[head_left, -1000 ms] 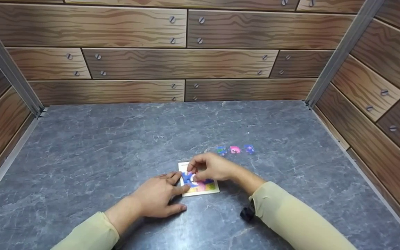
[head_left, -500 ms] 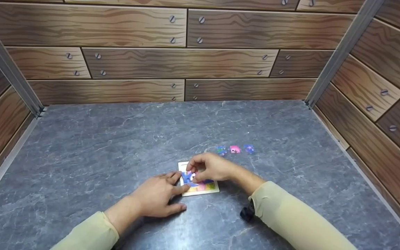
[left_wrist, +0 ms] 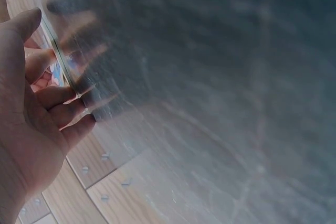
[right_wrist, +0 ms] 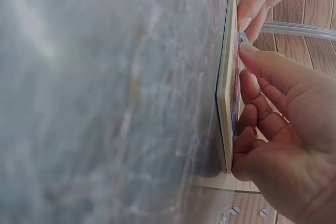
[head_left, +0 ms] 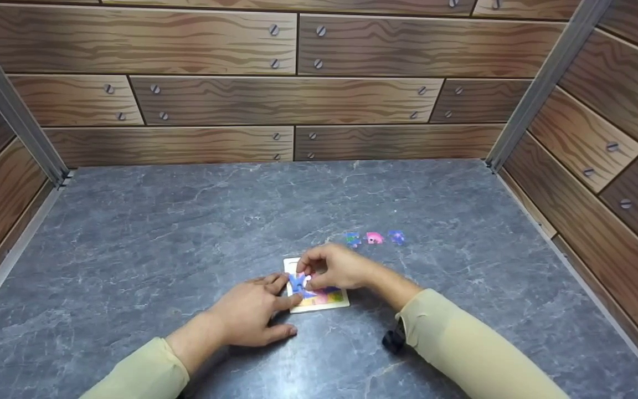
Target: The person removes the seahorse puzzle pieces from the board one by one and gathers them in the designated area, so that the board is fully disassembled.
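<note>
A small picture puzzle board [head_left: 319, 308] with a pale frame lies flat on the table, its picture blue, pink and yellow. My left hand [head_left: 252, 310] rests at its left side with fingers extended, index finger on the frame and picture. Over the upper part of the board, my right hand [head_left: 344, 267] has thumb and curled fingers on a puzzle piece [right_wrist: 243, 36], only a sliver of which shows in the right wrist view. Much of the picture is hidden beneath that hand. In the left wrist view the fingertips of my left hand [left_wrist: 37, 129] touch the board's edge.
Beyond the right hand lie three loose pieces in a row: a blue-green piece [head_left: 353, 239], a pink piece [head_left: 374, 238] and a blue-purple piece [head_left: 396, 237]. Wood-patterned walls [head_left: 214, 100] enclose the grey marbled table [head_left: 186, 210] at the back and sides.
</note>
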Demonstrator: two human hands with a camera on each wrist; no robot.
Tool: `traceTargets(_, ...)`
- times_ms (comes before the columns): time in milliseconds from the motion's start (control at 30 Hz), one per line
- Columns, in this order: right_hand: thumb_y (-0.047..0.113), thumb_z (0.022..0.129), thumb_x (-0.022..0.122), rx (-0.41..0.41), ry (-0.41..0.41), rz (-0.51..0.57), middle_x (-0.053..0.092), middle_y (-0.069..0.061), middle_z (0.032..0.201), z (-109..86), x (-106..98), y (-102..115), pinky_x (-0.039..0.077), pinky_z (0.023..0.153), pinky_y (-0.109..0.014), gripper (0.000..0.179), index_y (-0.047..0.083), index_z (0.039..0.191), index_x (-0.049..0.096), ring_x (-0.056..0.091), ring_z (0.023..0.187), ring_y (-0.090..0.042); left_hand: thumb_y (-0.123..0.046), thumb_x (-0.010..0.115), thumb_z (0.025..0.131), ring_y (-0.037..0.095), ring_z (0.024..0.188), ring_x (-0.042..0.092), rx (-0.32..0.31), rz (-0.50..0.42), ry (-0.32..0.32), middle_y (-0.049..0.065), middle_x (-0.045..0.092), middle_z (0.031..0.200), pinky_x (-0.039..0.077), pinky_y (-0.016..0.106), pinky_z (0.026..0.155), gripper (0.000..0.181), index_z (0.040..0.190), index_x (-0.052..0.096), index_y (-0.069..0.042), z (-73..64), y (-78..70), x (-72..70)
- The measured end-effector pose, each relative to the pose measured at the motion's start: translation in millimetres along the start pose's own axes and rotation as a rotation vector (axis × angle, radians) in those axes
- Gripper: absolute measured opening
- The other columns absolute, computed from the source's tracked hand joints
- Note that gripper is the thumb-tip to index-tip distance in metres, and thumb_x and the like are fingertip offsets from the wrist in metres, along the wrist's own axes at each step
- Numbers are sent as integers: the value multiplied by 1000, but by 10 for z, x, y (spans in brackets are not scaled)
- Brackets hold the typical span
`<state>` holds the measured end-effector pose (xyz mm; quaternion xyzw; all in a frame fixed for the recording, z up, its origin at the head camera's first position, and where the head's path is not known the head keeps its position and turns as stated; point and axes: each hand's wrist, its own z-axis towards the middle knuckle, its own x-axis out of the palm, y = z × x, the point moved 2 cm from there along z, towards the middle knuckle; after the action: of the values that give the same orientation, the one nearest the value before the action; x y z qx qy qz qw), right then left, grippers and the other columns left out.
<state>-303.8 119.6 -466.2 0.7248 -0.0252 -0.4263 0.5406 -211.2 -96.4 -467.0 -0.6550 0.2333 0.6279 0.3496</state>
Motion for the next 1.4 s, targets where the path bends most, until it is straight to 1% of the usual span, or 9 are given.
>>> traceTargets(133,-1,86,81,5,-12,0,73,-3,100,1,-8,-12,55,89,-27,25,1,111,74,64,95,-12,-55,60,104,43,140,54,0,1,6,32,51,153,47,53,113,60,151,63,-18,3,1,-2)
traceTargets(267,1,86,81,3,-33,11,74,-3,103,-10,-24,-24,56,95,-35,27,2,112,74,65,98,-14,-55,59,104,43,140,55,-3,1,11,32,50,153,47,53,113,60,151,62,-18,6,-1,-7)
traceTargets(367,2,87,81,5,-39,32,75,-4,108,-21,-36,-37,54,101,-41,28,3,114,74,66,104,-18,-55,59,104,44,139,55,-6,-1,15,32,50,153,47,53,114,60,151,62,-18,10,-1,-7)
traceTargets(500,5,90,82,0,-43,48,74,-6,114,-30,-47,-64,53,105,-42,28,3,116,74,67,110,-21,-55,59,104,44,139,55,-10,-8,24,32,50,154,46,53,114,60,152,62,-19,13,3,-3)
traceTargets(733,4,91,81,-18,-58,70,74,-8,113,-64,-73,-54,56,97,-33,28,0,118,74,67,103,-17,-53,60,104,44,138,56,3,-8,8,32,51,153,47,53,113,59,152,62,-18,12,2,-3)
traceTargets(867,7,92,82,-21,-88,62,74,-7,112,-93,-117,-23,55,92,-32,29,1,119,74,66,99,-15,-53,60,104,45,138,56,5,-5,-1,32,52,152,47,54,113,59,151,62,-18,8,3,-2)
traceTargets(1000,12,91,84,-22,-129,34,74,-4,109,-133,-190,-2,53,89,-34,28,5,118,75,65,99,-16,-54,60,104,45,138,56,1,-2,2,32,51,153,47,54,114,60,152,62,-18,6,5,-3)
traceTargets(1133,14,92,83,-23,-146,12,73,-4,108,-181,-274,0,53,88,-35,27,7,116,76,64,100,-19,-54,60,104,45,138,55,1,-7,10,32,51,153,46,54,114,60,152,62,-18,8,7,-6)
traceTargets(1400,15,93,83,-1,-184,-31,74,0,108,-300,-423,-97,56,91,-40,26,10,118,77,67,102,-21,-54,59,105,45,139,55,-11,-22,27,32,50,154,47,54,113,60,152,61,-18,13,12,-6)
